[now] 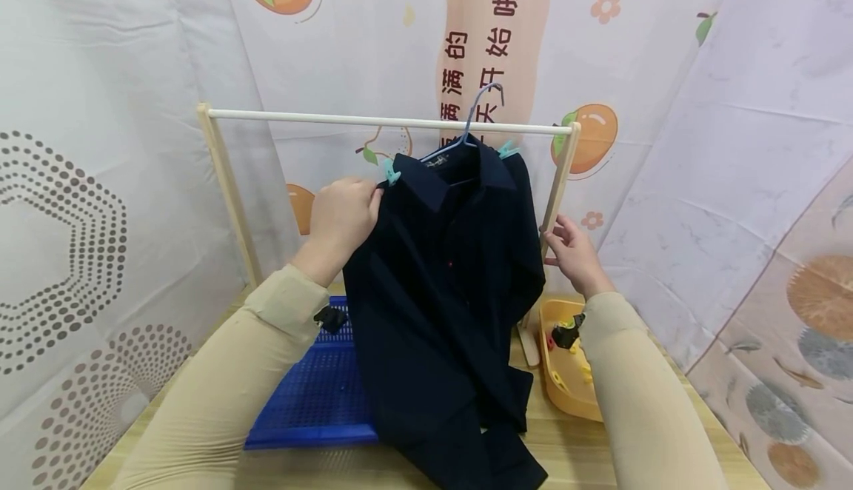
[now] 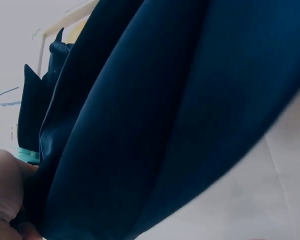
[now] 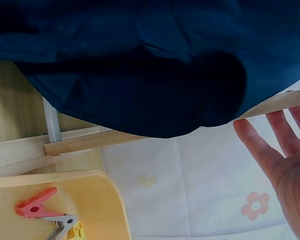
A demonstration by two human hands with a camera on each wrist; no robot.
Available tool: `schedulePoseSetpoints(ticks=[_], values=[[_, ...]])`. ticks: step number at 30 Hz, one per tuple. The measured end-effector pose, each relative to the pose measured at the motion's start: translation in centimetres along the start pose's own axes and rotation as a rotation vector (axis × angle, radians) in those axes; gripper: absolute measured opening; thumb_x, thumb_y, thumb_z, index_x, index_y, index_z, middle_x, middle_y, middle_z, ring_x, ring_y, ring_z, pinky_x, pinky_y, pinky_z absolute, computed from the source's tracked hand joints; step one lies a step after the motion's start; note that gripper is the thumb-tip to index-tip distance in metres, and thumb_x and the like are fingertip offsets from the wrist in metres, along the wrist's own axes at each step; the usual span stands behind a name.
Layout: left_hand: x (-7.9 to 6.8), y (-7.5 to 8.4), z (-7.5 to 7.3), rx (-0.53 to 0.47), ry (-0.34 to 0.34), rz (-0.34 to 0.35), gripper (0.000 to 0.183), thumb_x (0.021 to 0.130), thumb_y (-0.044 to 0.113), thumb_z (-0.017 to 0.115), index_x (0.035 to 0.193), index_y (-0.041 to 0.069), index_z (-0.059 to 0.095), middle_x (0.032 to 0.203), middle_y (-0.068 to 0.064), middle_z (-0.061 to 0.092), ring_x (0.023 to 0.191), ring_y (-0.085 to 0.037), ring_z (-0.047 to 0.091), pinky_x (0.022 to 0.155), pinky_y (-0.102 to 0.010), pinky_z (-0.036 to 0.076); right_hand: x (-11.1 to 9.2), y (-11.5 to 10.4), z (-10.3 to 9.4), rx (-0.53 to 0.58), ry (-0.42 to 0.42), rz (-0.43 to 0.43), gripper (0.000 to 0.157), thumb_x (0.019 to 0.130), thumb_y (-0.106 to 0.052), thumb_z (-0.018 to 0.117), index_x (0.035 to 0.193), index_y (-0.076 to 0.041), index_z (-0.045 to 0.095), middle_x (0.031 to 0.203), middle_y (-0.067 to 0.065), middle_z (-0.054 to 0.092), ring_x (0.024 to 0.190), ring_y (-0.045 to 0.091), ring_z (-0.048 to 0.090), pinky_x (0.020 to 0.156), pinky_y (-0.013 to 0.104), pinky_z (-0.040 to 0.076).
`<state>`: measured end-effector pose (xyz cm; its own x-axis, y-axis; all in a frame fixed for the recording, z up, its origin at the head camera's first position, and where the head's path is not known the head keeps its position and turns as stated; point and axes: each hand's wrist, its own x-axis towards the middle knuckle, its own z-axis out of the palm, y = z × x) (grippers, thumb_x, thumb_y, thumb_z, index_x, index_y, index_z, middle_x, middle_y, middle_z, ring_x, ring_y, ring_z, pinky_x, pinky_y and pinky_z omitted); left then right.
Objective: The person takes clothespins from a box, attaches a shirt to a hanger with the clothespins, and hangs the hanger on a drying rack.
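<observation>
A dark navy shirt (image 1: 440, 290) is on a wire hanger (image 1: 474, 109), whose hook rises above the white bar in the head view. Teal clothespins (image 1: 391, 172) sit at both shoulders of the shirt. My left hand (image 1: 346, 212) pinches the shirt's shoulder on the left, right beside one clothespin. In the left wrist view, draped cloth (image 2: 155, 115) fills most of the picture and part of the left hand (image 2: 7, 192) shows at the edge. On the other side, my right hand (image 1: 574, 253) touches the rack's wooden post (image 1: 560, 179) with extended fingers (image 3: 257, 145).
The drying rack's white bar (image 1: 320, 118) runs behind the shirt. A blue mesh basket (image 1: 306, 394) stands on the wooden table, partly covered by the shirt. To the right, a yellow basket (image 1: 566, 397) holds small clips, including a red clip (image 3: 36, 204).
</observation>
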<state>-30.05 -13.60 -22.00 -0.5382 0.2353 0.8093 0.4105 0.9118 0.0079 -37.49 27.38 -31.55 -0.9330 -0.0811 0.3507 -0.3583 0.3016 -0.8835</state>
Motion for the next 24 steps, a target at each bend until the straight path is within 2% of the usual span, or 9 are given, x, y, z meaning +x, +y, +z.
schedulePoseSetpoints(ticks=[7,17,24], values=[[0.7,0.8,0.3,0.011,-0.020,-0.033,0.029,0.102,0.017,0.061,0.079,0.002,0.070,0.074,-0.012,0.067,0.073,-0.033,0.066,0.062,-0.046,0.055,-0.9,-1.8,0.2,-0.010,-0.013,0.006,0.056,0.109,-0.008,0.046,0.161,-0.002,0.024,0.151,0.034,0.040,0.134,0.050,0.045,0.092,0.062,0.049],[1.6,1.2,0.6,0.036,-0.035,-0.098,0.032,0.103,0.019,0.059,0.079,0.002,0.071,0.078,-0.013,0.069,0.075,-0.037,0.066,0.060,-0.049,0.055,0.6,1.0,-0.1,0.000,0.000,-0.020,0.057,0.110,-0.019,0.048,0.162,-0.009,0.026,0.151,0.029,0.044,0.133,0.045,0.048,0.090,0.057,0.053],[1.9,1.6,0.9,0.073,-0.062,-0.068,0.031,0.103,0.019,0.060,0.079,0.002,0.071,0.079,-0.014,0.068,0.075,-0.037,0.068,0.061,-0.048,0.056,0.6,1.3,0.0,-0.005,0.011,-0.028,0.057,0.110,-0.019,0.048,0.162,-0.009,0.027,0.149,0.029,0.045,0.131,0.045,0.050,0.089,0.054,0.053]])
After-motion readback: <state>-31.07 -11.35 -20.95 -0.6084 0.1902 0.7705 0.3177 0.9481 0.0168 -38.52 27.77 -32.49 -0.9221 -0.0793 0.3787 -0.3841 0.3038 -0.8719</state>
